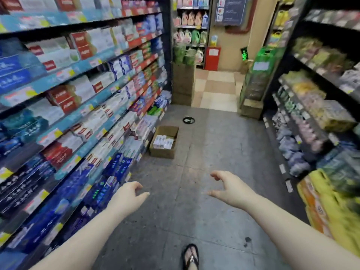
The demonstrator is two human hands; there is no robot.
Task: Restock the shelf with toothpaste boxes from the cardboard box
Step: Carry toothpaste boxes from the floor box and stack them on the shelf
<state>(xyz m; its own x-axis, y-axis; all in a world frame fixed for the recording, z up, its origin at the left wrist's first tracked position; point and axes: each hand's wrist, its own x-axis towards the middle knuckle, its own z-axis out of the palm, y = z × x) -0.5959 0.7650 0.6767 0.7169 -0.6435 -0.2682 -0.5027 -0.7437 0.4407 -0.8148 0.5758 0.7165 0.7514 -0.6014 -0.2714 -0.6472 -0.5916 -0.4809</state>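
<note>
Head view: cardboard box [164, 142] of toothpaste boxes [163, 142] on floor beside shelf [81, 112]; left hand [128, 195], right hand [228, 187] empty, fingers loosely spread

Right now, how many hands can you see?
2. The left hand hovers beside the toothpaste shelf, and the right hand hovers over the aisle floor. Both are empty, and neither is hidden.

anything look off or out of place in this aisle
Only the open cardboard box stands out: it sits on the aisle floor by the foot of the left shelf, part filled with white toothpaste boxes. A small dark spot marks the floor near the sandalled foot. Nothing looks spilled or toppled.
</note>
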